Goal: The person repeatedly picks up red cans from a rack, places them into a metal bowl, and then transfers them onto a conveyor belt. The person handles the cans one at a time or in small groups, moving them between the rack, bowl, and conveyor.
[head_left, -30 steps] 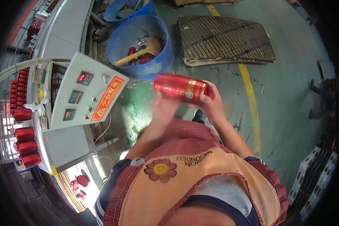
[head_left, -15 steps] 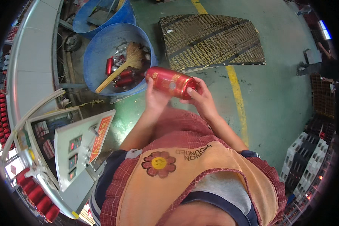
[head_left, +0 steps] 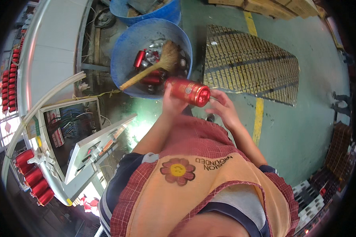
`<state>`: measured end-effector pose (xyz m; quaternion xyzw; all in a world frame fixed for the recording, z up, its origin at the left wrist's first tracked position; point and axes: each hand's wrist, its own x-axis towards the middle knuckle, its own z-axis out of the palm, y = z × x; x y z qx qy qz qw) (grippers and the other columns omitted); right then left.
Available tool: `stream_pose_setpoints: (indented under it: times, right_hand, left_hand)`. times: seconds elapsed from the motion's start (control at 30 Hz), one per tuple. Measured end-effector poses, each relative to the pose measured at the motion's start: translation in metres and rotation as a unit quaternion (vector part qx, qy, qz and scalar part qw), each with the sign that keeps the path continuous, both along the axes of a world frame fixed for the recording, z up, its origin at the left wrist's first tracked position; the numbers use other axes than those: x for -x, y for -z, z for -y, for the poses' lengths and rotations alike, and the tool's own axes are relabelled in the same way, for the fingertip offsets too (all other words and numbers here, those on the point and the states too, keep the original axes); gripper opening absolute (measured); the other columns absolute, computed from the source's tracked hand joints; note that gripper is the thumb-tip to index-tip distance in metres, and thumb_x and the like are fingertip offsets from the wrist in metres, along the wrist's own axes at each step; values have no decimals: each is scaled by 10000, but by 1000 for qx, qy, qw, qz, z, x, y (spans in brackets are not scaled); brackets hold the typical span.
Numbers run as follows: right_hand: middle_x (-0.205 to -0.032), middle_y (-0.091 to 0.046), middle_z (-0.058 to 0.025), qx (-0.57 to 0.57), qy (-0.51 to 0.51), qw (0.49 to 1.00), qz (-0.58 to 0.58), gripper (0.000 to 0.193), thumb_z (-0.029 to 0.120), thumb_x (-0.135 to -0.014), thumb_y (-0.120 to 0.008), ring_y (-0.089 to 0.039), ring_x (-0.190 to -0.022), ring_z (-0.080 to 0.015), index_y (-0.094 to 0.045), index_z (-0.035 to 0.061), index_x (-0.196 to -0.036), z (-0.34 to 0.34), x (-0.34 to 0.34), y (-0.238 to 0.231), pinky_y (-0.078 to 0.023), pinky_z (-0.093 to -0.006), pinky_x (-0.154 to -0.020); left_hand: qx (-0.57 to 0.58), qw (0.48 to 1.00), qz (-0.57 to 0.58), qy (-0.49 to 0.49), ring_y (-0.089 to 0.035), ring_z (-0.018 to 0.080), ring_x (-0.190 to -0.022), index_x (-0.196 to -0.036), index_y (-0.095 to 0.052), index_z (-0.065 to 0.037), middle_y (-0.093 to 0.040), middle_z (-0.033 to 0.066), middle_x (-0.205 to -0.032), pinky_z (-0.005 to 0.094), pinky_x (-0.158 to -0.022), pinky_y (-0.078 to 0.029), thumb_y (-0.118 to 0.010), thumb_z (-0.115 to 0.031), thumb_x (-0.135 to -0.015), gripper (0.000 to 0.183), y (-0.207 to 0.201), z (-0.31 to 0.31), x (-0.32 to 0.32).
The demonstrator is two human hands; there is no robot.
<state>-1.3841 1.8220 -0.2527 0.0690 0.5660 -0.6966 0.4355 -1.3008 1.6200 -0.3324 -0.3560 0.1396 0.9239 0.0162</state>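
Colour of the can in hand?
Red can with gold markings, clearest in the head view.

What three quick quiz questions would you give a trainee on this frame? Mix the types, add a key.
1. True or false: the red cylindrical metal can is held by the left hand and the right hand together.
2. What lies across the round blue plastic tub? A) straw hand broom B) metal grate C) cardboard box
3. Fill in: the yellow painted floor line passes under the flat ____ mesh panel.

Key: 1 true; 2 A, the straw hand broom with a wooden handle; 3 metal.
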Motion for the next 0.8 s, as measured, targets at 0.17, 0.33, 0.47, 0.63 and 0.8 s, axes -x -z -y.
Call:
stream_pose_setpoints:
  times: [0.17, 0.33, 0.47, 0.63, 0.8]
  right_hand:
    - [-1277, -553, -109, -80, 32, 996, 8, 369, 169, -955, -597, -576, -1169, -271, -517, 35, -1290, -27, 13, 9, -541, -393, -889]
    - [-1233, -566, -96, -115, 81, 990, 15, 326, 160, -954, -604, -602, -1119, -245, -538, 34, -1248, -59, 18, 17, -559, -368, -844]
    - [-1226, -574, -97, -139, 120, 983, 26, 333, 153, -948, -609, -610, -1101, -251, -539, 34, -1251, -77, 13, 23, -561, -379, -844]
    - [-1191, -603, -99, -161, 180, 970, 39, 322, 152, -945, -612, -621, -1072, -253, -555, 32, -1238, -98, -4, 23, -562, -386, -847]
    - [-1159, -616, -87, -136, 223, 964, 53, 279, 147, -942, -609, -625, -1058, -238, -573, 42, -1197, -130, -36, 25, -559, -395, -841]
  left_hand:
    - [-20, 979, 145, -145, -538, 353, -1216, -1360, -488, -142, -542, 114, -1346, 524, -992, -498, -538, -618, -913, 655, 50, 62, 27]
    - [-18, 953, 222, -206, -616, 404, -1121, -1350, -385, 81, -581, 275, -1229, 528, -943, -544, -525, -507, -971, 713, 107, 121, 64]
    - [56, 985, 161, -25, -658, 300, -1026, -1270, -489, 17, -635, 158, -1200, 425, -901, -555, -570, -405, -975, 521, 114, 76, 58]
    - [38, 985, 151, 76, -673, 232, -921, -1109, -612, -47, -703, 90, -1043, 375, -817, -561, -638, -296, -936, 304, 94, 3, 76]
    - [49, 978, 121, 165, -668, 217, -929, -1118, -609, -49, -696, 94, -1074, 360, -837, -551, -633, -251, -934, 274, 85, -41, 94]
